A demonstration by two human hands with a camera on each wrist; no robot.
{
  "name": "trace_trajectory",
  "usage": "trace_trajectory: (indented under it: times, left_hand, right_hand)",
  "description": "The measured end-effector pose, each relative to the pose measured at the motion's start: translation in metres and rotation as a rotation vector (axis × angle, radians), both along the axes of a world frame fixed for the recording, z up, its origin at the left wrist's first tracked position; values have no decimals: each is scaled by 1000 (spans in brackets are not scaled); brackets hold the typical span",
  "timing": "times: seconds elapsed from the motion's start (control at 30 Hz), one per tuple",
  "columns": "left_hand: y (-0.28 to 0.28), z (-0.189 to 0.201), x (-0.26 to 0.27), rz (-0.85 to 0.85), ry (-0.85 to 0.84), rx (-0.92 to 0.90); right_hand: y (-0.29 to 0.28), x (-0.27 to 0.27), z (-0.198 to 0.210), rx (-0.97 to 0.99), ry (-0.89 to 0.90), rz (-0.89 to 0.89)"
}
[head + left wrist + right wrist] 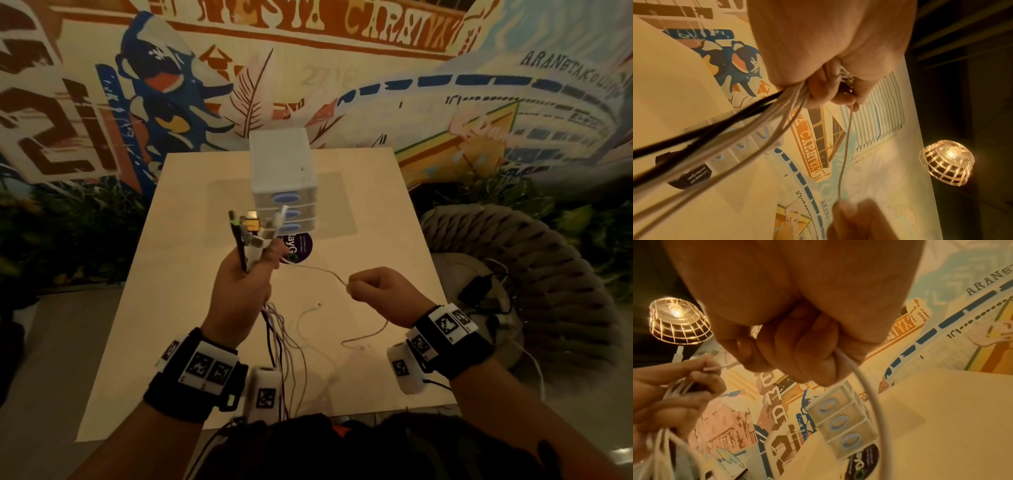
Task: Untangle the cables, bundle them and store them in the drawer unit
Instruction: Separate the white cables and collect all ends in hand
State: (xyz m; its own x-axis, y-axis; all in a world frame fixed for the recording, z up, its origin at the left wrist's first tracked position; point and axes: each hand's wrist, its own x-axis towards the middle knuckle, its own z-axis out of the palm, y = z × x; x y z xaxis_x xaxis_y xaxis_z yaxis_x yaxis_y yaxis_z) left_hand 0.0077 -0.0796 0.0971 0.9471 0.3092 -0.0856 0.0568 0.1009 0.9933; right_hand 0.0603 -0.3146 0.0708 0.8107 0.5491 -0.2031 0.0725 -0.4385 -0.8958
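My left hand [241, 274] grips a bunch of black and white cables [253, 236] upright above the table, plug ends sticking up and the loose lengths [284, 346] hanging toward me. In the left wrist view those cables [748, 120] leave the fist of my left hand [828, 78]. My right hand [373, 291] pinches one thin white cable [318, 269] that runs across from the left hand; its tail [370, 334] loops down onto the table. The right wrist view shows that cable [865, 379] leaving my right hand's [803, 340] curled fingers. The white drawer unit [282, 174] stands at the table's far middle, drawers closed.
A pale square table [370, 212] bears everything; a dark round sticker [301, 248] lies in front of the drawer unit. A woven round seat [534, 253] with black cables stands at the right. A mural wall rises behind. A wire lamp [946, 162] hangs overhead.
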Motion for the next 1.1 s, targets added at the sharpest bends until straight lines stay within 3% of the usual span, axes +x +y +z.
trace_trajectory:
  times: [0.2,0.33,0.6,0.73,0.83,0.93,1.1]
  left_hand:
    - [5,17,4,-65,-44,-302]
    - [14,29,12,33,-62,-437]
    - [48,41,21,176,-42,-372]
    - [42,36,18,62,7,-267]
    - [25,40,9,-102,24,-231]
    - [9,45,0,-270,1,-214]
    - [-12,62,-8,-443,-27,-145]
  right_hand:
    - [-10,-14,-13,58,83,33]
    - [-18,-18,-21,19,94,10]
    - [-83,-42,-84,-291,123,-111]
    - [-96,-54,-99,-380,157,-124]
    - [-105,-56,-104,-560,128,69]
    - [-94,-45,-69,-545,89,221]
    - [-20,-13,40,-137,-140,156]
